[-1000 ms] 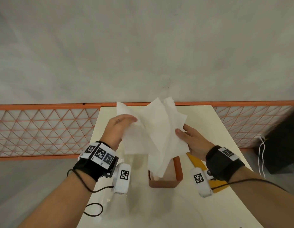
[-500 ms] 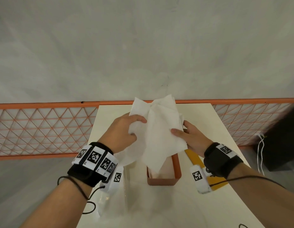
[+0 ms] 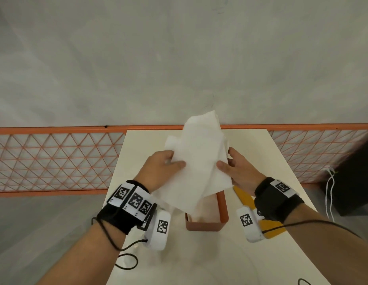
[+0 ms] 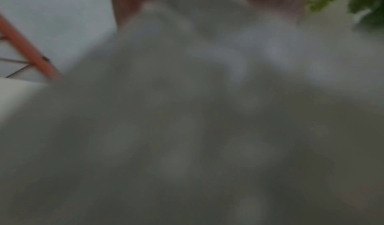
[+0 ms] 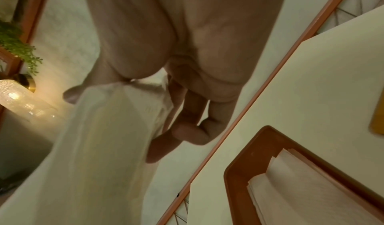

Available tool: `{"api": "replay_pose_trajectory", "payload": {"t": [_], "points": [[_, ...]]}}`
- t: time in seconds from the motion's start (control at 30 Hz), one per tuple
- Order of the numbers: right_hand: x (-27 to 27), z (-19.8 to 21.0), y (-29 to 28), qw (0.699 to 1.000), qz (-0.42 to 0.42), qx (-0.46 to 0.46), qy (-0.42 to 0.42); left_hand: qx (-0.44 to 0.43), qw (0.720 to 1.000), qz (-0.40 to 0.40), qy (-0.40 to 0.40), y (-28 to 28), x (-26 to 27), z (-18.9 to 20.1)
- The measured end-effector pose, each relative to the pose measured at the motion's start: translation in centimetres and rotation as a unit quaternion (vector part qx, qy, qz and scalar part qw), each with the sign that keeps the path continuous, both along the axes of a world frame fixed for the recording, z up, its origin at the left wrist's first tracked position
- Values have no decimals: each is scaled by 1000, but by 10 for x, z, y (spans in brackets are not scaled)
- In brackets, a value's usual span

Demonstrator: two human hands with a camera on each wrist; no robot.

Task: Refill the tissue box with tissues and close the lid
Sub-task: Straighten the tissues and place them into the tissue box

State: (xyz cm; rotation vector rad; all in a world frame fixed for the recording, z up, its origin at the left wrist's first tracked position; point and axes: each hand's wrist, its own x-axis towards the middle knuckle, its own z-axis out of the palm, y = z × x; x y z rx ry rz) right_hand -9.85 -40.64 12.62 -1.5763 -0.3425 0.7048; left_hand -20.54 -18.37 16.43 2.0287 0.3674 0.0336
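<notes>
Both hands hold a bunch of white tissues (image 3: 199,159) above the open orange tissue box (image 3: 222,210) on the cream table. My left hand (image 3: 164,167) grips the left side of the bunch, thumb on top. At the right edge, my right hand (image 3: 234,167) pinches the tissues between thumb and fingers. The lower corner of the bunch hangs into the box. Folded tissues (image 5: 307,189) lie inside the box (image 5: 245,148) in the right wrist view, where the held tissues (image 5: 99,146) hang beside my fingers (image 5: 187,130). The left wrist view is filled by blurred tissue (image 4: 187,113).
A yellow flat lid (image 3: 269,223) lies on the table (image 3: 138,153) right of the box, partly under my right wrist. An orange mesh railing (image 3: 55,157) runs behind the table. A dark object (image 3: 356,182) with white cables stands at the far right.
The spread tissues have been gathered into a narrower bunch. Both hands have moved closer together and the bunch now hangs over the box.
</notes>
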Motion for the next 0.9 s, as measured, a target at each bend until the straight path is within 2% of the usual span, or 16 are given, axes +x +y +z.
{"api": "replay_pose_trajectory", "payload": {"t": [0.13, 0.23, 0.4, 0.5, 0.57, 0.67, 0.8, 0.9], "points": [[7, -6, -8, 1000, 1, 12, 27, -34, 994, 97, -38, 19, -4, -8], [11, -10, -12, 999, -24, 13, 31, -25, 989, 120, -89, 32, -9, -10], [14, -10, -18, 997, -70, 21, 31, 126, 985, 43, -111, 61, -13, -25], [14, -5, -19, 995, -84, 37, 31, 219, 970, 94, -52, 68, -16, -33], [13, -2, -18, 994, -82, 55, 35, 240, 962, 126, -23, 67, -16, -36], [7, 4, -11, 995, -62, 75, 39, 183, 975, 125, -20, 56, -11, -37], [-1, 12, -1, 994, -15, 106, 33, 101, 990, 81, -61, 34, -5, -31], [-2, 22, 4, 990, 0, 135, 36, 46, 995, 80, -42, 25, 0, -31]]}}
